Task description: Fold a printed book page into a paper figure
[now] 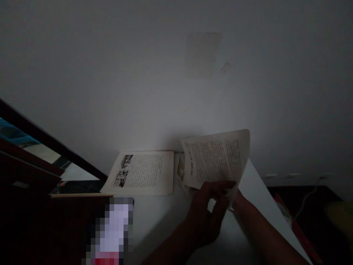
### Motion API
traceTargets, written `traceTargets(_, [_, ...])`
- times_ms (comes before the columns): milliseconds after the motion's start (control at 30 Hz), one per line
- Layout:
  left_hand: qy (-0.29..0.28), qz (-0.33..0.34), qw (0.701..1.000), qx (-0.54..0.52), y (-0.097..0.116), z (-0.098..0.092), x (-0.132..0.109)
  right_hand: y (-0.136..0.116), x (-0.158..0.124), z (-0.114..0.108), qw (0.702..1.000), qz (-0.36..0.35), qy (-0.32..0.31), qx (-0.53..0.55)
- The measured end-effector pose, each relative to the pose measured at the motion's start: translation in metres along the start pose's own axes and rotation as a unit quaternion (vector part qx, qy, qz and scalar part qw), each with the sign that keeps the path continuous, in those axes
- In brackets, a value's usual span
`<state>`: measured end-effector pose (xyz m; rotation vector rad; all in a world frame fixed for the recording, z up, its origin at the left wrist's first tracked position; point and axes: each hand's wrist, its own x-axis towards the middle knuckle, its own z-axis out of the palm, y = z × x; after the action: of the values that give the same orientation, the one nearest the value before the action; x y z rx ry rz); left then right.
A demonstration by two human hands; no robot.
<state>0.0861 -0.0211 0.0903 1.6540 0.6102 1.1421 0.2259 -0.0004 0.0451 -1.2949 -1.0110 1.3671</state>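
Observation:
A printed sheet (212,158) is lifted and tilted over the right part of the white table, its far right corner curling up. My left hand (206,213) pinches the sheet's near edge between thumb and fingers. My right hand (239,202) is at the near right corner, mostly behind the paper, so its fingers are hidden. Beneath the sheet's left side, the edge of another paper or booklet (180,171) shows. To the left, a stack of printed pages (143,173) with two dark pictures lies flat against the wall.
A pixelated, bright phone-like object (114,228) is at the table's left front. Dark wooden furniture (55,224) stands at the left. The white table (157,213) meets a grey wall (138,92). Beyond its right edge are a cable (306,200) and dark floor.

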Motion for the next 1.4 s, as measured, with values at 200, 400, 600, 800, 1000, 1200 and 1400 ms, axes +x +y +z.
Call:
traceTargets(200, [0.051, -0.123, 0.990, -0.045, -0.034, 0.003, -0.007, -0.002, -0.004, 0.004, 0.989, 0.047, 0.037, 0.138])
traceTargets(400, [0.031, -0.150, 0.988, -0.011, -0.034, 0.004, -0.006, 0.003, 0.005, -0.017, 0.989, 0.021, 0.051, 0.134])
traceTargets(600, [0.026, -0.048, 0.972, 0.229, -0.030, -0.029, -0.004, 0.016, 0.012, -0.028, 0.981, 0.044, 0.099, 0.163])
traceTargets(800, [0.043, -0.080, 0.868, 0.488, -0.034, -0.105, 0.001, 0.020, 0.017, -0.027, 0.973, 0.038, 0.126, 0.189])
traceTargets(1000, [-0.013, -0.174, 0.867, 0.467, -0.042, -0.114, -0.007, 0.020, 0.017, -0.023, 0.966, 0.068, 0.106, 0.226])
traceTargets(1200, [0.058, -0.171, 0.843, 0.508, -0.057, -0.085, 0.004, 0.021, 0.017, -0.024, 0.961, 0.086, 0.097, 0.245])
traceTargets(1400, [0.074, -0.192, 0.799, 0.565, -0.066, -0.069, 0.011, 0.022, 0.017, -0.022, 0.943, 0.095, 0.096, 0.304])
